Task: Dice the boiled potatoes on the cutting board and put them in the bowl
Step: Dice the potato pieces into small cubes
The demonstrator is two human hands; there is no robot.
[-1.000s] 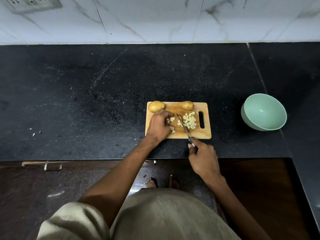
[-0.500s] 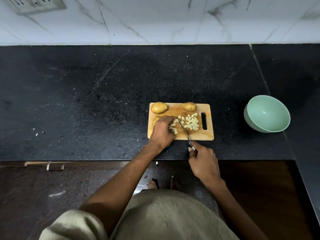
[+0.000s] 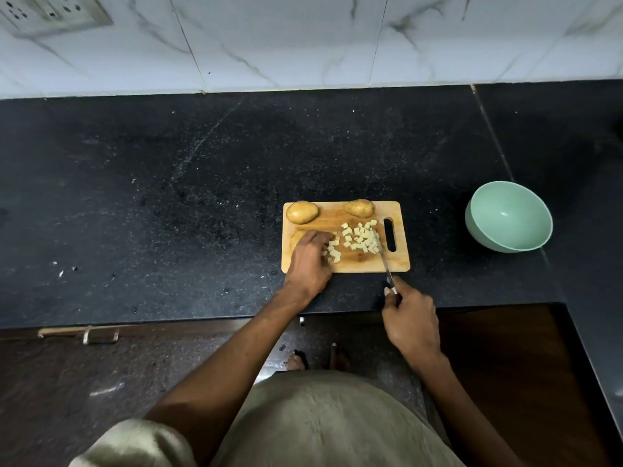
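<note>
A wooden cutting board [image 3: 401, 261] lies on the black counter. Two whole potatoes sit at its far edge, one on the left [image 3: 302, 212] and one towards the middle [image 3: 360, 208]. Pale potato cubes [image 3: 359, 239] are heaped in the board's centre. My left hand [image 3: 308, 261] rests on the board's left half, its fingers against the left side of the cubes. My right hand [image 3: 409, 318] grips a knife [image 3: 384, 261] by the handle, the blade lying along the right side of the heap. A mint green bowl [image 3: 485, 235] stands empty to the right of the board.
White marble tiles with a socket plate [image 3: 50, 11] back the counter. Small white crumbs [image 3: 60, 271] lie on the counter at the left. A drawer handle [image 3: 101, 335] shows below the counter's front edge. My feet are visible on the floor.
The knife blade has swung from the heap's left side over to its right side. My left hand has slid slightly left and nearer, and the cubes now lie bunched between hand and blade.
</note>
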